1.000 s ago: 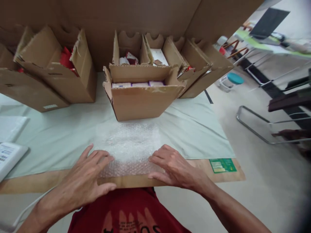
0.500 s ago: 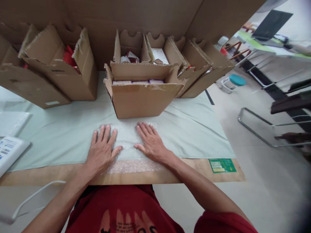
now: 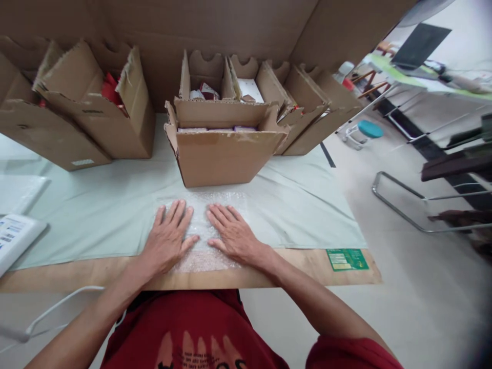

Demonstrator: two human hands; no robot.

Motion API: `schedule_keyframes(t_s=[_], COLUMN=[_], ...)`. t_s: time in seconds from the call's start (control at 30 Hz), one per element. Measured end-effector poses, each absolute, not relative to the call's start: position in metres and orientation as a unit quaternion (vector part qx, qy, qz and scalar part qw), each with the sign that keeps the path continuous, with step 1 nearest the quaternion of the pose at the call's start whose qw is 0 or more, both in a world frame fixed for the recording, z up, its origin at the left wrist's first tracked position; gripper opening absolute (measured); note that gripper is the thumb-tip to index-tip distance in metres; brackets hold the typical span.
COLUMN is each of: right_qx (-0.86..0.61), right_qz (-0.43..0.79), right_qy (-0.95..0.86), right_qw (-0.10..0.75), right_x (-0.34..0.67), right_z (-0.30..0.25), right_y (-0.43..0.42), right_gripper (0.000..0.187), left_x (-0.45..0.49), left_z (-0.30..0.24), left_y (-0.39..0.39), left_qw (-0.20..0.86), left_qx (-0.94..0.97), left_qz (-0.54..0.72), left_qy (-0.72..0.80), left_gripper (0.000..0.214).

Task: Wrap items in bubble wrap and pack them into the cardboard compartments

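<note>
A sheet of clear bubble wrap (image 3: 200,261) lies flat on the pale green cloth, its near end over the bare wooden table edge. My left hand (image 3: 169,238) rests palm down on its left part, fingers stretched out and thumb pointing inward. On its right part my right hand (image 3: 234,233) lies flat too, fingers out and slightly spread. A narrow strip of the wrap shows between the two thumbs. Just beyond the fingertips stands an open cardboard box (image 3: 226,159) with several small purple-edged packs (image 3: 223,129) inside.
More open cardboard boxes (image 3: 134,113) line the back against a tall cardboard wall (image 3: 230,25). A white packet with printed labels (image 3: 19,238) lies at the left. A green card (image 3: 348,260) is on the table's right front edge. A teal stool (image 3: 369,129) stands on the floor.
Both hands have slid inward, closer together, and a little toward me over the bubble wrap. More of its far edge now shows.
</note>
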State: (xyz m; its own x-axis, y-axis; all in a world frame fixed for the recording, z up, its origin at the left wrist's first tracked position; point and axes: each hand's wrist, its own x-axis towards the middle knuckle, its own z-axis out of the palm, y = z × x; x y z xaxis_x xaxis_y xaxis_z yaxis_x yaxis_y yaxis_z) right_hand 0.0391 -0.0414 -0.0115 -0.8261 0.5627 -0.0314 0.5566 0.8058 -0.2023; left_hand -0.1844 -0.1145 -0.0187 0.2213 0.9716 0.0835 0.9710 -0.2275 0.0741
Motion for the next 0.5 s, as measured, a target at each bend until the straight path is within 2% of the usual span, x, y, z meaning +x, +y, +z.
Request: schedule_keyframes(t_s=[0.13,0.3,0.4,0.5], right_qx=[-0.391,-0.469,-0.414,-0.323], right_qz=[0.074,0.047,0.054,0.083], right_qy=[-0.917,-0.881,-0.907,-0.943], right_qw=[0.017,0.038,0.045,0.01], right_x=[0.084,0.117,0.098,0.081], right_z=[-0.019,-0.006,0.003,0.001], right_y=[-0.038,-0.046,-0.052,-0.054], right_gripper=[0.073,0.066,0.069,0.071], left_x=[-0.21,-0.206,-0.195,-0.195], left_z=[-0.026,-0.014,-0.012,-0.018], left_y=[-0.128,-0.136,-0.135,-0.133], left_qw=[-0.007,-0.023,-0.011,0.005], left_qx=[0.743,0.748,0.789,0.806], left_qz=[0.055,0.092,0.092,0.058], left_qy=[0.667,0.657,0.608,0.589], left_gripper=[0.07,0.065,0.063,0.061])
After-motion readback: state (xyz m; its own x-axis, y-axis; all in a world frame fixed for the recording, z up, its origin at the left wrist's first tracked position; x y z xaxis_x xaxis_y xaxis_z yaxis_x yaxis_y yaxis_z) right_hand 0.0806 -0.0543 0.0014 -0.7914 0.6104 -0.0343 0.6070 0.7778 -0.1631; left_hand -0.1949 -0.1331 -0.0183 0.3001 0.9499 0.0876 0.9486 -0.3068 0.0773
